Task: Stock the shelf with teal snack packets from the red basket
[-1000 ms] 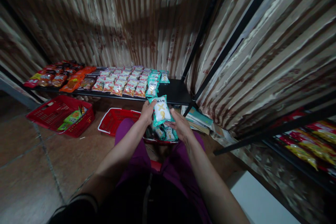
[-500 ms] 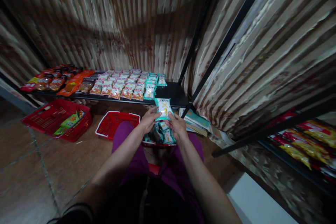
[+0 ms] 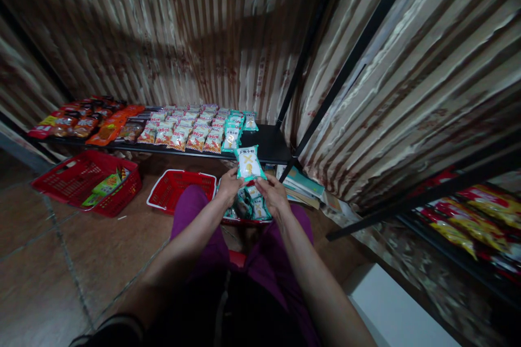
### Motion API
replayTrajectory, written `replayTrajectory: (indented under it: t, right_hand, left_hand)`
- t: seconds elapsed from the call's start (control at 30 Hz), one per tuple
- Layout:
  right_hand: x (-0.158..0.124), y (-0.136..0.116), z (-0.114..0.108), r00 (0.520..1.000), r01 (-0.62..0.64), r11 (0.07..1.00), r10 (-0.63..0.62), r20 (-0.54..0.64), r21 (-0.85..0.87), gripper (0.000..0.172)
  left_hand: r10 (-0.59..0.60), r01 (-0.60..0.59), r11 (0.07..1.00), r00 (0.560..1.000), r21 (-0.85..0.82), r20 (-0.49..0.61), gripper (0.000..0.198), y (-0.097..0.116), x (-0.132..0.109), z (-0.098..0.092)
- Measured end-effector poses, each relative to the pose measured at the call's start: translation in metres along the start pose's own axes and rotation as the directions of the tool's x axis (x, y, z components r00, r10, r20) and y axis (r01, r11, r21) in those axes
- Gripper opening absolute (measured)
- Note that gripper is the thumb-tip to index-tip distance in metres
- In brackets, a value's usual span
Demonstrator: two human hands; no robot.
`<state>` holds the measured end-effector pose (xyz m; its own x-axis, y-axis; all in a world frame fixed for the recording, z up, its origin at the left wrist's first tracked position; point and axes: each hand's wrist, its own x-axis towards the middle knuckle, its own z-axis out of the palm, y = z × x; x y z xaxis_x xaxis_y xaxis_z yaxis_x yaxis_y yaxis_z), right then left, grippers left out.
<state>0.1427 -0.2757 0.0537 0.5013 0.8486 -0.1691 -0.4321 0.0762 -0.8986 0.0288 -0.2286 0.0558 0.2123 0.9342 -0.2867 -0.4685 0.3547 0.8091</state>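
Note:
Between my two hands is a white and green snack bag (image 3: 249,162), its printed front turned up toward me. My left hand (image 3: 230,183) pinches its lower left corner, and my right hand (image 3: 273,193) grips the lower right corner. Beneath them, a red basket (image 3: 248,222) between my knees holds more of the same green bags (image 3: 259,208). Just beyond the held bag, a row of matching green and white bags (image 3: 231,136) lies on the black shelf (image 3: 266,141). White and orange snack bags (image 3: 179,135) sit in rows to their left.
Orange packets (image 3: 116,124) and red-brown packets (image 3: 83,122) fill the shelf's left end. On the floor stand a red basket (image 3: 165,187) and another red basket (image 3: 52,176) holding a green packet (image 3: 106,187). Books (image 3: 305,181) lie under the shelf's right end; a white box (image 3: 396,309) stands lower right.
The held snack bag has moved slightly forward and left toward the shelf, tilting a little. Both hands keep hold of it, now nearer its bottom edge.

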Motion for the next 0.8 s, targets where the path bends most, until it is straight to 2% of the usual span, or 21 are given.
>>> replayTrajectory:
  t: [0.27,0.37,0.47,0.6,0.7,0.8]
  right_hand:
    - [0.002,0.012,0.01,0.981,0.043,0.999,-0.042,-0.187,0.003,0.028]
    - [-0.001,0.013,0.005,0.982,0.039,0.999,-0.036,-0.186,0.01,0.029]
    - [-0.003,0.011,0.0,0.982,0.01,0.997,0.004,-0.189,0.07,0.032]
    - [-0.001,0.005,0.001,0.984,0.046,0.989,-0.021,-0.177,0.142,0.037]
    - [0.002,0.002,0.004,0.986,0.077,0.988,-0.056,-0.157,0.134,0.04]
    - [0.003,0.005,0.002,0.989,0.078,0.992,-0.063,-0.133,0.104,0.04]
  left_hand:
    - [0.061,-0.057,0.997,0.996,0.054,-0.073,0.051,0.003,0.0,0.006]
    - [0.036,-0.033,0.998,0.998,0.061,-0.056,0.05,0.003,0.0,0.005]
    - [-0.016,0.015,1.0,0.999,0.024,0.032,0.048,0.002,-0.003,0.002]
    - [-0.072,0.081,0.992,0.993,-0.1,0.089,0.03,0.003,-0.007,0.002]
    - [-0.044,0.052,0.991,0.997,-0.125,0.061,0.021,0.005,-0.007,0.005]
    - [-0.043,0.044,0.998,0.999,-0.038,0.02,0.032,0.005,-0.004,0.004]
